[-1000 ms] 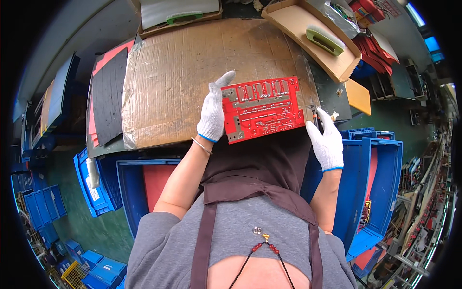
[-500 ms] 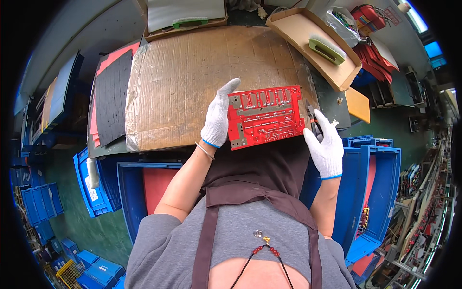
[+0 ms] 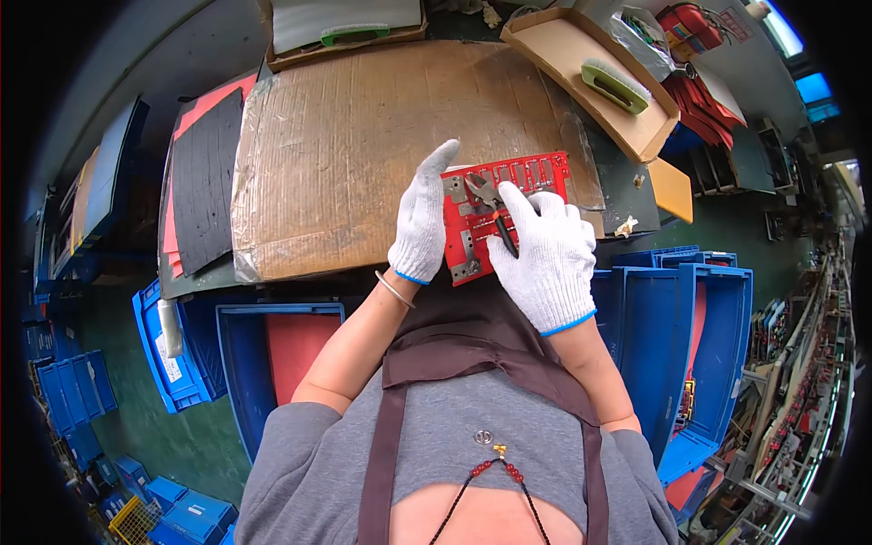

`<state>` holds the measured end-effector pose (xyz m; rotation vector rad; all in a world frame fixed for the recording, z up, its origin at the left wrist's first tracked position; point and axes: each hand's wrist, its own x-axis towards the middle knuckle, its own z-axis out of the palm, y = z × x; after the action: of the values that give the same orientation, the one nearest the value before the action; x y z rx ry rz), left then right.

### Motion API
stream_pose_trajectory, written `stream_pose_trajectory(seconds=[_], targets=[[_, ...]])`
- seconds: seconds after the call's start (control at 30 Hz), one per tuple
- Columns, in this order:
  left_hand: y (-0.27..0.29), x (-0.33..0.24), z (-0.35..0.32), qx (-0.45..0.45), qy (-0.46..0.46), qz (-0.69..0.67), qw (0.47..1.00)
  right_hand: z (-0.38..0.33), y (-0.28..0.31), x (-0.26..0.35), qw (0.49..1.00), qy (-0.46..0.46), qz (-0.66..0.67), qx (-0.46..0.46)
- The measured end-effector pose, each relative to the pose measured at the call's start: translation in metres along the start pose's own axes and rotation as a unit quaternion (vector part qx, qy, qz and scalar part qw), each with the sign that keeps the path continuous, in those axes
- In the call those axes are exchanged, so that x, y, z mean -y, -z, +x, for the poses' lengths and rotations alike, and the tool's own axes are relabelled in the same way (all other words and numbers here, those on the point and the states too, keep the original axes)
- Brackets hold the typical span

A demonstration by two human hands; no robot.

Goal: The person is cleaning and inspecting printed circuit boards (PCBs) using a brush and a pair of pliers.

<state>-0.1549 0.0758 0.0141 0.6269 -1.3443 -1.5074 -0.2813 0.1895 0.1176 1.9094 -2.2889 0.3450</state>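
A red circuit board point(image 3: 461, 234) with grey metal patches is held up at the near edge of the bench. My left hand point(image 3: 421, 218), in a white knit glove, grips its left edge with the thumb pointing up. Over the board's face is my gloved right hand point(image 3: 549, 262), closed around a pair of cutting pliers point(image 3: 485, 193). Their metal jaws lie over the board's upper left part, though I cannot tell whether they touch it. The right hand hides most of the board's lower right.
A worn cardboard sheet point(image 3: 363, 154) covers the bench. Black sheets point(image 3: 207, 182) lie at its left. A green-handled brush point(image 3: 616, 88) sits in a cardboard tray point(image 3: 554, 44) at the back right. Blue crates point(image 3: 234, 381) stand below the bench on both sides.
My right hand has moved left from beside the board to over its face, bringing the pliers' jaws to the upper left. The left hand still grips the left edge.
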Motion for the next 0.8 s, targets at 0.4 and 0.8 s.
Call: stream_pose_trajectory(seconds=[0.4, 0.8], targets=[[0.002, 0.005, -0.003, -0.007, 0.006, 0.005, 1.000, -0.002, -0.004, 0.010, 0.999, -0.019, -0.033, 0.005], [-0.005, 0.000, -0.007, -0.022, 0.111, -0.201, 0.973, 0.000, -0.008, 0.012, 0.999, -0.018, -0.036, 0.015]])
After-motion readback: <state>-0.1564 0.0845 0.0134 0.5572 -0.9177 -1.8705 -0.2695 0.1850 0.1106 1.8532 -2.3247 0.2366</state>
